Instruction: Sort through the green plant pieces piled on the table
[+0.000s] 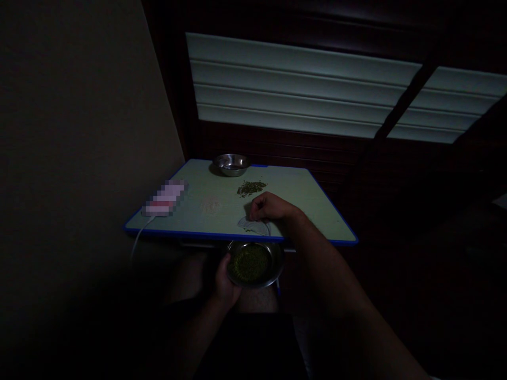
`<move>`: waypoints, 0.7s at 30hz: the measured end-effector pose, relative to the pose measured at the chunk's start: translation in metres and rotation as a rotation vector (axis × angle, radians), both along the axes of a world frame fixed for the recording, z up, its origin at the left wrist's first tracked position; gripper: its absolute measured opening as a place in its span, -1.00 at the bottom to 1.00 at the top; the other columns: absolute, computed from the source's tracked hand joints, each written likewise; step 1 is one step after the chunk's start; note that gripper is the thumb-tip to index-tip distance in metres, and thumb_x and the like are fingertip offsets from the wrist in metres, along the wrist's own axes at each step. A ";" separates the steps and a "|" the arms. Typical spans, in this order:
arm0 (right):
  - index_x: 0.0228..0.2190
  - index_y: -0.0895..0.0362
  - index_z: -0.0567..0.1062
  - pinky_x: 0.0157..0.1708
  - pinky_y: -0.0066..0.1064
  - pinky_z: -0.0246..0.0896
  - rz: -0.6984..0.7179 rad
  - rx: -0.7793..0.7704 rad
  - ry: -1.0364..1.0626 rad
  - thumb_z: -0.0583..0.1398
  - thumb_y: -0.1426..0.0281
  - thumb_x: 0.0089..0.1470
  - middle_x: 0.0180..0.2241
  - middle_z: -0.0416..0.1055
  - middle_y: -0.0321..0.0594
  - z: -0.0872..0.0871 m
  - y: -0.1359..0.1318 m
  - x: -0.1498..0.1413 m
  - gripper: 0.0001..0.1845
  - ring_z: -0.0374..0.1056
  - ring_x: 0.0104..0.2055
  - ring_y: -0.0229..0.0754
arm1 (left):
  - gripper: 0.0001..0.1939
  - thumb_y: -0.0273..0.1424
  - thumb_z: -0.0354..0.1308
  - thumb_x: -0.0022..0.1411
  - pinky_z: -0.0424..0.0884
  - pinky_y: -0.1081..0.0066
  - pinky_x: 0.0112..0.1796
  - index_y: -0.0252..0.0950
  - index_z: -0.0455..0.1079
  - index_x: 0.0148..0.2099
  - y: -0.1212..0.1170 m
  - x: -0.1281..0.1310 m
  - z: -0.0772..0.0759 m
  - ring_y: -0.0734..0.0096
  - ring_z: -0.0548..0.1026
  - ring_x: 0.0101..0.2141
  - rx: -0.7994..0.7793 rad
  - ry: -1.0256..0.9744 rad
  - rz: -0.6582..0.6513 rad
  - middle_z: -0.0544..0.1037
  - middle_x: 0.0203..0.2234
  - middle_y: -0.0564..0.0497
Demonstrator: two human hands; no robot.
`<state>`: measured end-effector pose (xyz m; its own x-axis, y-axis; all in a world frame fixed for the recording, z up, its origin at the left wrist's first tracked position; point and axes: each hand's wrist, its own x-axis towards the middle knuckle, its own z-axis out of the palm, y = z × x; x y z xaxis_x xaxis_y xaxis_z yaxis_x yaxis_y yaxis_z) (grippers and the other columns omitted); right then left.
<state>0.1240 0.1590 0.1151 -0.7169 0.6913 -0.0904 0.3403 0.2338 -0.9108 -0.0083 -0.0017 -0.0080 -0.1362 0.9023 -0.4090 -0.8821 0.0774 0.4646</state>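
Note:
My left hand (226, 282) grips the rim of a steel bowl (278, 272), held just below the table's near edge. Small green beans (250, 262), perhaps mung beans, cover its bottom. Over the table my right hand (264, 207) is closed, fingers curled in, on a clear, curved plastic piece (255, 226) that rests near the edge. A few green beans show through or beside that piece. Beyond the hand lies a loose pile of darker green-brown beans (251, 188). To the left is a thin patch of pale grains (211, 205).
A second steel bowl (232, 165) stands at the table's far edge. On the left lies a blurred-out phone (165, 198) with a white cable (137, 243) hanging over the side. The blue-edged table (190, 219) meets a wall on the left; the room is dim.

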 end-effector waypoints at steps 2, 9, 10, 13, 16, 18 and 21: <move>-0.57 0.24 0.47 -0.70 -0.55 0.06 0.037 -0.017 -0.002 0.35 0.35 -0.26 -0.69 0.35 -0.37 0.001 -0.001 0.000 -0.78 0.19 -0.69 -0.39 | -0.69 -0.29 0.14 0.11 0.36 0.10 0.02 -0.35 0.51 -0.15 -0.001 0.000 0.001 0.04 0.49 -0.03 0.009 -0.005 0.001 0.63 -0.24 -0.13; -0.53 0.26 0.52 -0.68 -0.56 0.11 0.135 -0.086 0.014 0.32 0.44 -0.26 -0.60 0.45 -0.29 0.002 -0.001 0.000 -0.85 0.24 -0.64 -0.38 | -0.71 -0.31 0.11 0.12 0.36 0.10 0.02 -0.36 0.52 -0.17 -0.001 0.001 0.004 0.04 0.50 -0.04 -0.015 -0.015 0.000 0.63 -0.29 -0.14; -0.53 0.26 0.53 -0.68 -0.56 0.12 0.145 -0.092 0.011 0.32 0.45 -0.26 -0.59 0.46 -0.29 0.002 -0.002 0.000 -0.85 0.24 -0.63 -0.38 | -0.71 -0.31 0.11 0.13 0.36 0.10 0.02 -0.36 0.52 -0.17 -0.001 0.001 0.004 0.05 0.50 -0.05 -0.014 -0.012 0.002 0.64 -0.28 -0.13; -0.50 0.25 0.54 -0.66 -0.58 0.11 0.169 -0.107 0.007 0.33 0.44 -0.25 -0.59 0.46 -0.30 0.003 -0.002 0.001 -0.84 0.25 -0.62 -0.39 | -0.70 -0.30 0.11 0.13 0.36 0.10 0.02 -0.35 0.52 -0.16 -0.001 0.001 0.004 0.06 0.50 -0.05 -0.005 0.008 0.008 0.64 -0.27 -0.12; -0.48 0.25 0.54 -0.64 -0.56 0.12 0.199 -0.124 0.013 0.34 0.42 -0.26 -0.59 0.45 -0.30 0.002 -0.002 0.002 -0.80 0.25 -0.62 -0.39 | -0.71 -0.30 0.12 0.13 0.37 0.12 0.01 -0.34 0.52 -0.17 -0.001 0.001 0.003 0.07 0.51 -0.07 -0.001 0.012 0.007 0.64 -0.28 -0.11; -0.47 0.25 0.52 -0.63 -0.54 0.11 0.182 -0.118 0.039 0.34 0.39 -0.26 -0.59 0.44 -0.30 0.000 0.001 0.003 -0.77 0.22 -0.63 -0.39 | -0.71 -0.30 0.13 0.12 0.37 0.13 0.00 -0.35 0.52 -0.17 0.000 0.000 0.002 0.08 0.52 -0.07 0.007 0.011 0.006 0.64 -0.27 -0.12; -0.46 0.24 0.50 -0.58 -0.53 0.09 0.020 -0.043 0.139 0.33 0.37 -0.26 -0.58 0.42 -0.31 -0.003 0.007 0.003 -0.76 0.19 -0.60 -0.39 | -0.70 -0.29 0.15 0.10 0.38 0.14 -0.01 -0.34 0.52 -0.16 0.000 0.000 0.000 0.07 0.51 -0.06 0.010 0.017 0.017 0.63 -0.27 -0.12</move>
<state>0.1271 0.1659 0.1119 -0.7385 0.6740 -0.0188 0.2060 0.1990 -0.9581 -0.0085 -0.0020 -0.0082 -0.1587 0.9037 -0.3976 -0.8752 0.0576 0.4803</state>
